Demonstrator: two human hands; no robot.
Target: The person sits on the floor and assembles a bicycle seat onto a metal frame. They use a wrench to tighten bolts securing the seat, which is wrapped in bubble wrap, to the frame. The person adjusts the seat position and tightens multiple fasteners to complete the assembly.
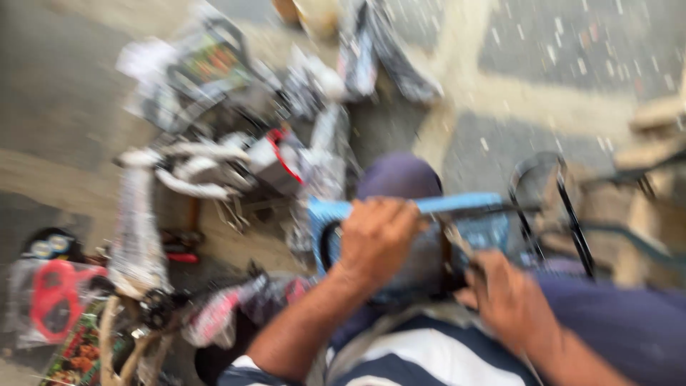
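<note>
Left hand (377, 234) gripping blue frame (429, 207), right hand (504, 297) beside it, blurred clutter (214, 143)

Blurred, perhaps wrapped bicycle parts (214, 164) litter the floor (586, 57).

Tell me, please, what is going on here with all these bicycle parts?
The picture is heavily blurred, so only the broad strokes are clear. A person in a striped shirt works on a light-blue frame-like part held over their lap. The left hand is closed over its top edge, and the right hand grips something lower down beside it that I cannot make out. A partly wrapped white bicycle frame and other packaged parts lie on the floor ahead.
</note>
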